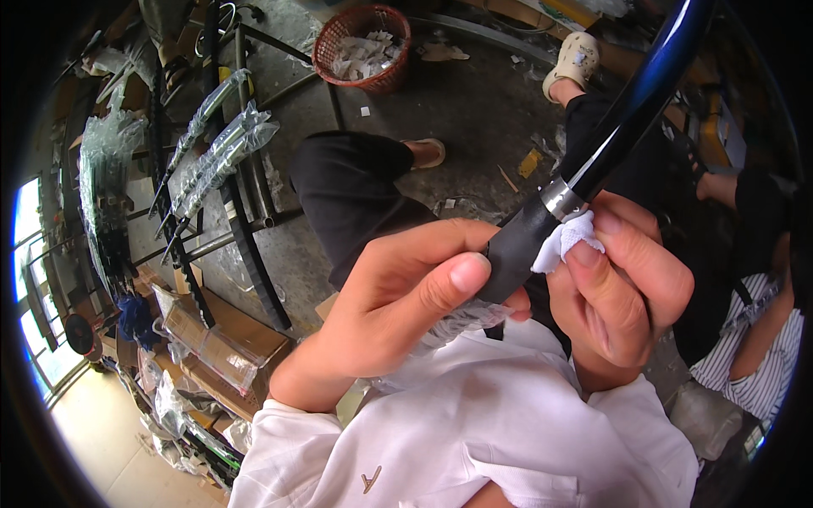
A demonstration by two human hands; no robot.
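A thick glossy rod [622,110], black with a blue sheen, slants from the upper right down to my hands. Its lower end has a matte black grip [521,245], topped by a silver metal collar [561,200]. My left hand [406,296] is wrapped round the grip, thumb lying along it. Between thumb and fingertips, my right hand [622,284] pinches a small white cloth [569,240] against the rod just below the collar. Clear plastic wrap [461,326] shows beneath my left hand, near the rod's lower end, which is partly hidden.
A red plastic basket [320,55] of white scraps stands on the littered floor ahead. Plastic-wrapped rods [224,144] lean on a metal frame at left, above cardboard boxes [246,326]. Another person in a striped garment [758,364] sits close on the right.
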